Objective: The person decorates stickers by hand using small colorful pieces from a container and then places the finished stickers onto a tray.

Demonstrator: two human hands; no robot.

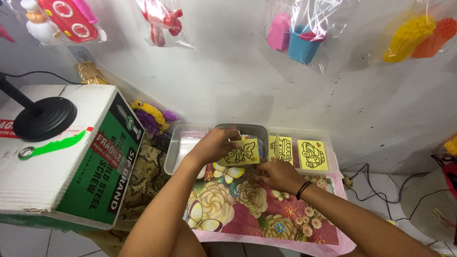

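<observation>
While my forearms cross the lower middle of the frame, my left hand [212, 145] pinches the left edge of a yellow card [242, 153] printed with a black fish outline, holding it up just above the flowered cloth [247, 209] at the centre. My right hand [281, 175] sits just below the card's right corner, fingers curled together near its lower edge; whether that grip has hold of the card or of something small I cannot tell. I judge the step in hand to be handling this one card out of the trays. Any further move would call for a steady pinch on thin paper, with both hands crowded close.

Just beyond the card stand clear plastic trays [183, 143] in a row; the right one holds two more yellow cards [312, 154] with vehicle outlines. At the left of the frame a cardboard box [71, 162] carries a black lamp base [44, 118]. On the wall along the top hang bagged toys [297, 33]. A black cable [376, 190] trails at the right.
</observation>
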